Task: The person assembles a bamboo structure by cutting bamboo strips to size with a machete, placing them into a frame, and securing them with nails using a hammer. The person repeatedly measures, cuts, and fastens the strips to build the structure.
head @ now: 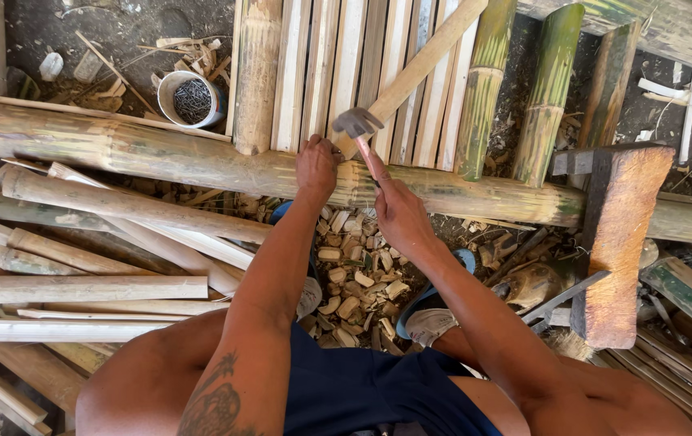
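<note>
- Head view: the right hand is gripping the hammer by its reddish handle, grip clamped; the head is sitting just above and left of that grip, over the slat.
- The slat's long axis is running up and to the right, away from both grips.
- The left hand is pressing closed on the slat's lower end at the pole, just left of the hammer, nearer to it.
- Up and left of the left grip, a white round tub of dark nails is standing; no labels are showing.
</note>
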